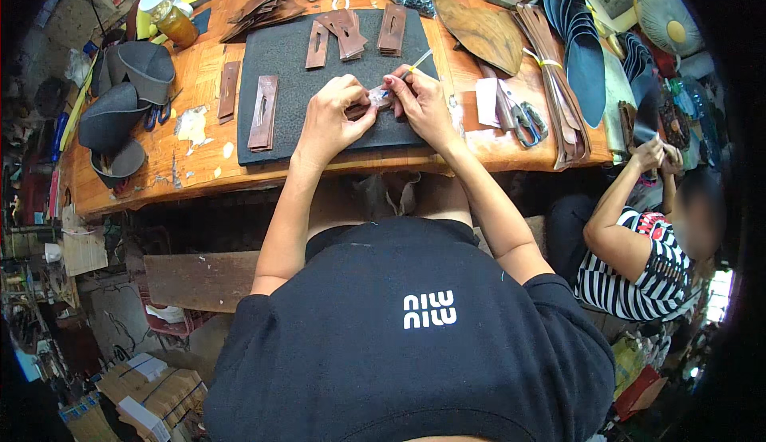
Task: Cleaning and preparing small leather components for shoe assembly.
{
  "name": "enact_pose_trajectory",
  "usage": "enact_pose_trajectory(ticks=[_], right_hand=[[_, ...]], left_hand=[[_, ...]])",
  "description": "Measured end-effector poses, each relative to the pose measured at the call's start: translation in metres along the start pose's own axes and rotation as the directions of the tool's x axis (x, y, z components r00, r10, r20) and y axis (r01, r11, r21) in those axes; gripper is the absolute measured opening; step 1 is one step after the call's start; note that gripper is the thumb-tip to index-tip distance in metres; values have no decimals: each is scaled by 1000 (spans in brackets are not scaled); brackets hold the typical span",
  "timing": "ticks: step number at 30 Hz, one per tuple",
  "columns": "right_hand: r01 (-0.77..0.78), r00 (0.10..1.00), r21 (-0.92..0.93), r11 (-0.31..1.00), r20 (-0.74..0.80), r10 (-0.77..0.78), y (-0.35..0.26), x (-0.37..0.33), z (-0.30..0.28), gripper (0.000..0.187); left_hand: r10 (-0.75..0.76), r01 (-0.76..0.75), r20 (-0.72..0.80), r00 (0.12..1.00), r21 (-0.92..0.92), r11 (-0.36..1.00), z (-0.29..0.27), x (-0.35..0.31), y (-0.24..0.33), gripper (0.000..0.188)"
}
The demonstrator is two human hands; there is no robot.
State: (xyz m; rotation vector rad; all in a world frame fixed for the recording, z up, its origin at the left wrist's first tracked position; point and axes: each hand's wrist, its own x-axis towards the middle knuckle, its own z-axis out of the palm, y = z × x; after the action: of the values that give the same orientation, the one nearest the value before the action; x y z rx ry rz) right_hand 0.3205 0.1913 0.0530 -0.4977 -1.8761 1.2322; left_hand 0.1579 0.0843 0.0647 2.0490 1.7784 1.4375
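Observation:
My left hand (333,121) is closed, its fingertips pinching a small brown leather piece (357,110) over the black mat (299,115). Beside it my right hand (423,108) is closed round a thin pale stick (420,60) that slants up between the fingers. Its fingertips meet a small shiny piece (379,97) between the hands; I cannot make out what this is. Slotted brown leather strips lie about the mat: a stack (263,113) at left, and at the back a single strip (317,45), a fanned pile (343,33) and another stack (392,29).
Dark curved pieces (120,111) stand at the table's left, near a jar of amber liquid (169,16). To the right lie scissors (528,125), bundled brown strips (550,75) and stacked dark soles (578,51). Another person (638,258) sits at right, hands raised round a dark piece.

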Motion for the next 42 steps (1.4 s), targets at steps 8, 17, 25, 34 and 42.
enact_pose_trajectory(ticks=[8,17,25,34,42], right_hand=[[-7,1000,-44,999,9,8,-4,1,1,17],[8,999,-28,1000,36,-7,-3,1,0,16],[-11,1000,10,1000,-2,11,0,3,1,17],[149,981,195,969,-148,-121,-9,-10,-19,18],[148,708,-271,951,-643,-293,-56,-66,-110,27]], left_hand=[[-27,27,23,999,16,1000,-1,-1,0,16],[10,-10,-1,1000,-8,1000,1,-1,-1,20],[1,-1,-3,1000,-20,1000,1,-1,-1,19],[-4,4,11,1000,-1,1000,1,2,3,15],[-42,42,-11,999,-28,999,0,0,9,13]])
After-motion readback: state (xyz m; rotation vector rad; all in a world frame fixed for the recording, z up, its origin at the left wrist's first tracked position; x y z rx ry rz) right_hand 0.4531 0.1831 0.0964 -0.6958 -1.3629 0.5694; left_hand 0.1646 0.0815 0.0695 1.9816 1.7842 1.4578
